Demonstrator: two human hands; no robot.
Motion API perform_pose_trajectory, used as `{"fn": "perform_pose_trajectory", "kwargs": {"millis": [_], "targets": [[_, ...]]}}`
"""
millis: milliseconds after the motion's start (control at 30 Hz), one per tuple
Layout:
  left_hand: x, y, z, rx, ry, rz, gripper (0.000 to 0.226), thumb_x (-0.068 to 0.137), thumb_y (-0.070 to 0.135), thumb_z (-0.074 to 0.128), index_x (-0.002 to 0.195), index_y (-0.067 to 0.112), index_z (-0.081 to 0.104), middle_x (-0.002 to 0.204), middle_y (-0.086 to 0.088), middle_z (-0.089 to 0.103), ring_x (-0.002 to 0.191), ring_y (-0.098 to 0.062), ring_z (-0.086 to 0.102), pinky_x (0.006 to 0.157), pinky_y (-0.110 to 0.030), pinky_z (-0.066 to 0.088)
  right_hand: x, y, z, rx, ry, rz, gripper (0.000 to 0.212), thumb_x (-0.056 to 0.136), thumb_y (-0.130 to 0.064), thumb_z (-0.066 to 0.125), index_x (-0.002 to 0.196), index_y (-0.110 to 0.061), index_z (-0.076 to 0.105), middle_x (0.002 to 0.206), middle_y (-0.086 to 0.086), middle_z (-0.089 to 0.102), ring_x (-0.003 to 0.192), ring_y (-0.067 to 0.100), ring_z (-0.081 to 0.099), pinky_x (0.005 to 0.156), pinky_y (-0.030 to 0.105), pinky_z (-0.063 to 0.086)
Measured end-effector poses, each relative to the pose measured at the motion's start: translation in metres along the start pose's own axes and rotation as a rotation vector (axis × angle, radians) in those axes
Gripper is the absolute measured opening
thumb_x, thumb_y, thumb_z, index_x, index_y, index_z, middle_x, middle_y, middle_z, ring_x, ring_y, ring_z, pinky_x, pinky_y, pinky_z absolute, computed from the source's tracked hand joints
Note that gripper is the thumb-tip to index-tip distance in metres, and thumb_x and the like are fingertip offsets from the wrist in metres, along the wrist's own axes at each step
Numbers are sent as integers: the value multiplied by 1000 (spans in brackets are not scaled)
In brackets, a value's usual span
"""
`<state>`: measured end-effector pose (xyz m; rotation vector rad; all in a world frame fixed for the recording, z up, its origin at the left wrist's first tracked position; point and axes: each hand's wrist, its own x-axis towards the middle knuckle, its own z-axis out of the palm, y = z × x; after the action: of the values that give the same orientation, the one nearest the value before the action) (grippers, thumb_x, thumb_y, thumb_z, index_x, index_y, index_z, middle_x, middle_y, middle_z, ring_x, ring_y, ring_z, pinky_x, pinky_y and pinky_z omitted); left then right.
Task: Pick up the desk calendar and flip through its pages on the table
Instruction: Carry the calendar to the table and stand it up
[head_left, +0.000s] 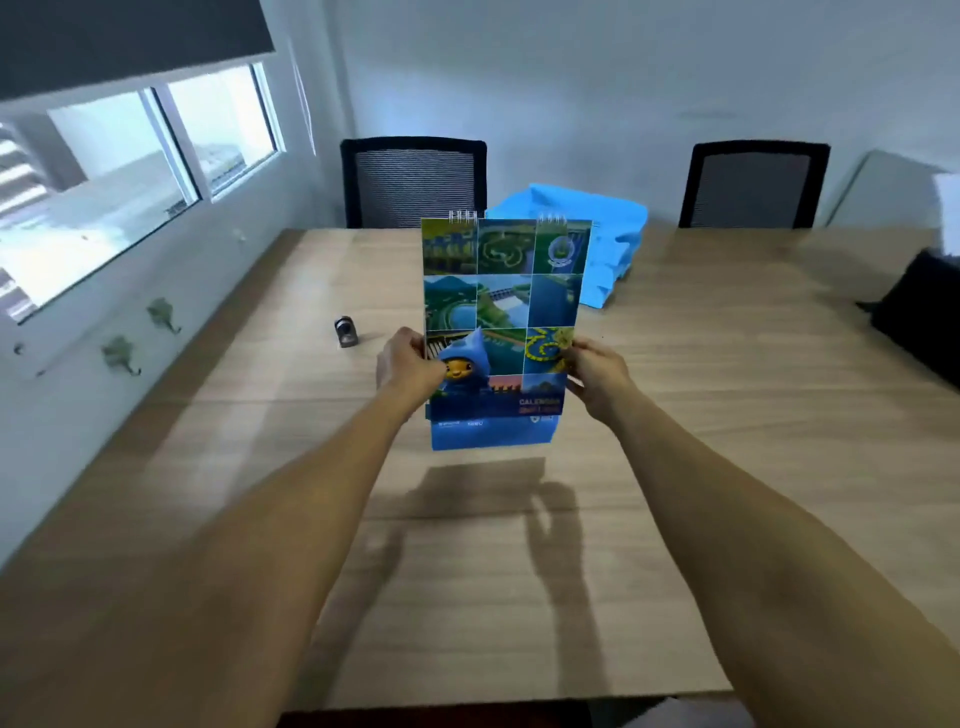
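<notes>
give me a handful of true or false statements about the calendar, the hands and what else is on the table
1. Both hands hold the calendar by its side edges, the left hand on one side and the right hand on the other. True.
2. The calendar lies flat on the table. False: it is held upright, lifted off the wood, its shadow below it.
3. The spiral binding is at the calendar's top edge. True.
4. The blue stacked trays sit in front of the calendar. False: they sit behind it, toward the chairs.
5. A small dark object rests on the table to the calendar's left. True.
</notes>
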<state>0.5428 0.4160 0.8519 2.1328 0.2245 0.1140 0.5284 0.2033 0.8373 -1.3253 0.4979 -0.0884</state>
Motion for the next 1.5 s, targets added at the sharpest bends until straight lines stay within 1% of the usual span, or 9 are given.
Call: {"fn": "perform_pose_trajectory", "kwargs": {"millis": [100,233,367,500,700,833,1000,1333,1500], "targets": [[6,-10,10,-59,44,6,29,71,6,66,99,5,58,96,-16,65,98,-36,64,81,-38,53,13,9,3,2,-47,-33,28,88,2,54,77,-19,67,58,-7,69,61,10,59,53,19,48],[-1,-18,23,53,127,-8,25,78,12,65,101,3,61,104,-17,68,96,-31,63,69,-26,40,23,30,-3,13,-50,-43,30,87,8,49,82,-15,66,75,3,66,66,14,61,57,20,52],[-4,-29,37,5,124,-47,22,77,9,65,98,5,63,100,-16,71,97,-31,66,74,-29,48,28,49,-13,1,-26,-17,25,87,3,55,107,-8,65,87,8,66,70,15,63,59,19,53],[-5,-37,45,-101,141,-108,15,77,6,64,88,14,57,86,-5,63,90,-27,63,79,-34,54,31,59,-16,11,-5,7,22,88,2,56,105,-10,65,84,6,67,66,12,67,56,18,55],[-1,-38,48,-129,169,-108,14,78,9,67,87,16,58,87,-1,61,84,-18,56,79,-29,51,38,63,-15,-49,32,-6,30,88,-8,61,117,-13,67,101,6,68,83,15,64,90,35,53],[1,-37,49,-118,195,-124,13,79,12,67,88,17,59,88,0,62,86,-17,59,82,-30,53,40,60,-11,-62,77,-14,32,87,-14,64,119,-14,63,108,7,68,93,20,63,80,30,54],[2,-33,50,-111,207,-159,12,82,18,66,92,15,62,89,1,62,86,-17,58,79,-25,48,39,56,-7,-137,115,-93,15,89,-16,62,83,-27,53,95,4,62,69,13,53,57,21,43],[14,-27,48,-72,101,-230,33,91,29,54,118,14,64,117,-10,68,102,-27,60,83,-31,46,49,48,-10,-202,31,-46,14,90,-16,60,104,-18,60,105,2,64,95,17,58,74,27,45],[18,-24,49,-88,61,-224,32,93,29,50,118,14,64,115,-10,68,93,-26,58,80,-32,47,45,42,-9,-284,-37,-84,34,95,-12,51,128,-12,53,108,6,59,91,18,59,58,16,44]]}}
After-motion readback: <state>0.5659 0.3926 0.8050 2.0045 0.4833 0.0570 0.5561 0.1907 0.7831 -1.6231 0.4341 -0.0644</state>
